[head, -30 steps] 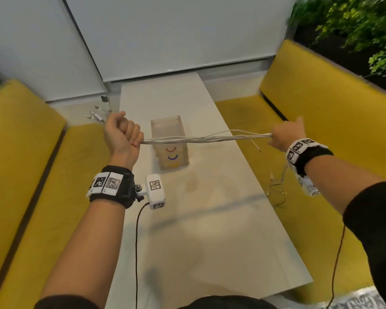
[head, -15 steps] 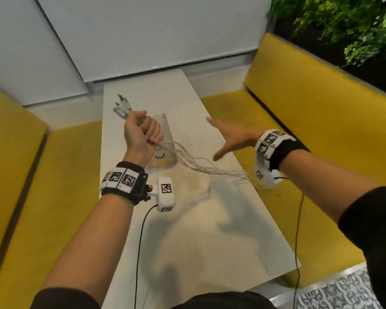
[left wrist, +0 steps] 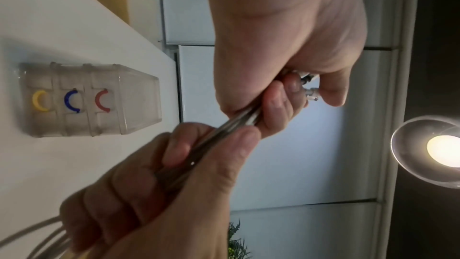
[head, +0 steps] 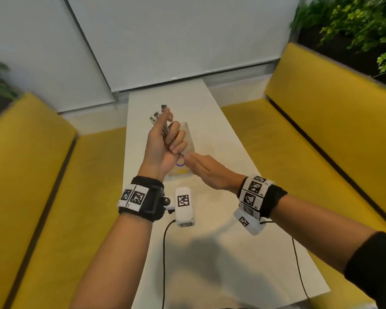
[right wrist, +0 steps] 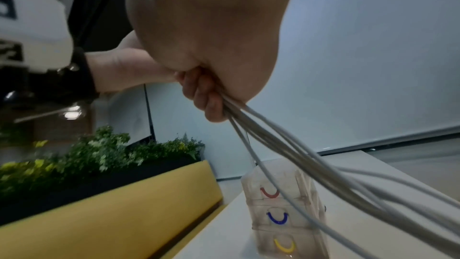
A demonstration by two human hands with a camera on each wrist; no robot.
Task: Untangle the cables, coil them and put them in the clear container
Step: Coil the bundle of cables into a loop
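A bundle of several thin grey-white cables [head: 181, 154] is held upright over the table, with metal plug ends [head: 157, 114] sticking out above my left hand [head: 167, 139]. That hand's fingers are curled tightly round the bundle [left wrist: 245, 121]. My right hand [head: 198, 167] grips the same cables just below it, fingers wrapped round them [right wrist: 206, 95]. The loose lengths [right wrist: 311, 161] trail down from the right fist. The clear container [head: 188, 136], marked with red, blue and yellow arcs [left wrist: 72, 99], stands empty on the table behind the hands [right wrist: 281, 214].
The narrow white table [head: 221, 253] runs away from me between two yellow benches [head: 42, 175] [head: 321, 130]. Plants [head: 354, 23] stand behind the right bench. Black cords [head: 164, 253] hang from the wrist cameras. A lit lamp [left wrist: 443, 151] hangs overhead.
My right hand, open and away from the cables half a second ago, has closed on the bundle just under my left fist. The left hand still holds the plug ends.
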